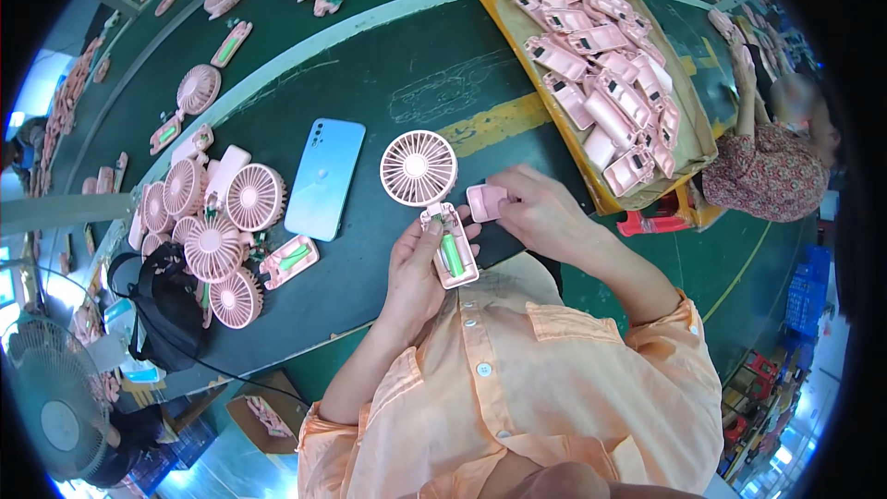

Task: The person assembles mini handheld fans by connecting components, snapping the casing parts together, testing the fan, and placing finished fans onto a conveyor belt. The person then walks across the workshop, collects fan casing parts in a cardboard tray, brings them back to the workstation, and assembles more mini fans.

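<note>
My left hand (414,268) grips a pink handheld fan (419,169) by its opened handle. The round grille points away from me, and a green battery (451,255) shows inside the handle. Just to the right, my right hand (540,212) pinches a pink handle cover (485,202), held a little apart from the fan's handle. Left of my hands lies a blue phone (323,179). Beyond it, several pink fans (214,248) are heaped together, some with open handles; one open handle half (289,261) with a green battery lies at the heap's near side.
A yellow-edged box (545,97) full of pink handle covers (601,65) stands at the back right. Across the far side runs a green belt (268,37) carrying fan parts. A black bag (171,314) and a floor fan (60,407) are at left. A person (767,171) sits at right.
</note>
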{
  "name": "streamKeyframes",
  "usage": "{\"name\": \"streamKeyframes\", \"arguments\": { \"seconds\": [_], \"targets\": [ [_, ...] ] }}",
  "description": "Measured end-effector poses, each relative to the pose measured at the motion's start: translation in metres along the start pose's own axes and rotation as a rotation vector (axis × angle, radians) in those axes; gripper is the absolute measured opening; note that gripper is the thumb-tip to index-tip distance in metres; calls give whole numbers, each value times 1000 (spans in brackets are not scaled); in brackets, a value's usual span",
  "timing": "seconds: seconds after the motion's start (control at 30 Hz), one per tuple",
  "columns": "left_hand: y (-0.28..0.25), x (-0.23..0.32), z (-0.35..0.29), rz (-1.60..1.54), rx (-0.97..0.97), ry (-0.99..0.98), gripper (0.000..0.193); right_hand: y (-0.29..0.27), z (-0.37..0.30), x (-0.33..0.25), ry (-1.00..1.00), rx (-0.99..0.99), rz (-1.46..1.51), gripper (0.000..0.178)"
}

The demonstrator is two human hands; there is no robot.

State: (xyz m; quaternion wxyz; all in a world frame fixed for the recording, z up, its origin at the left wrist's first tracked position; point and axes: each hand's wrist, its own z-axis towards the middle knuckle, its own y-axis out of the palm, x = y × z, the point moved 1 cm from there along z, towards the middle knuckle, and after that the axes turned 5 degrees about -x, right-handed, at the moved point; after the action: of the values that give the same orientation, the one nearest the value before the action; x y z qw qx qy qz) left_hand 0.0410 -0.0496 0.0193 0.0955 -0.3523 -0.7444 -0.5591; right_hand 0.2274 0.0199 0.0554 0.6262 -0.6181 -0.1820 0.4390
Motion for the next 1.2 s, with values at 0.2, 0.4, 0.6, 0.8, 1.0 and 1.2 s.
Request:
{"name": "streamKeyframes", "arguments": {
  "seconds": [0.2,0.4,0.6,0.8,1.0,1.2],
  "targets": [
    [-3,4,-2,-42,-87,47,31,8,-6,3,85,256,286,9],
    [2,-3,2,48,-111,-1,33,21,-12,-5,302,236,116,16],
    [8,-5,0,70,-84,51,29,16,-2,-19,314,148,-201,6],
    [3,-6,-3,111,-111,7,32,-1,1,-4,326,408,-144,9],
    [4,-8,-4,92,-97,-10,32,28,-3,32,336,240,-413,4],
    [10,-3,-1,68,-68,15,29,3,-11,18,318,241,-238,3]
  ]
}}
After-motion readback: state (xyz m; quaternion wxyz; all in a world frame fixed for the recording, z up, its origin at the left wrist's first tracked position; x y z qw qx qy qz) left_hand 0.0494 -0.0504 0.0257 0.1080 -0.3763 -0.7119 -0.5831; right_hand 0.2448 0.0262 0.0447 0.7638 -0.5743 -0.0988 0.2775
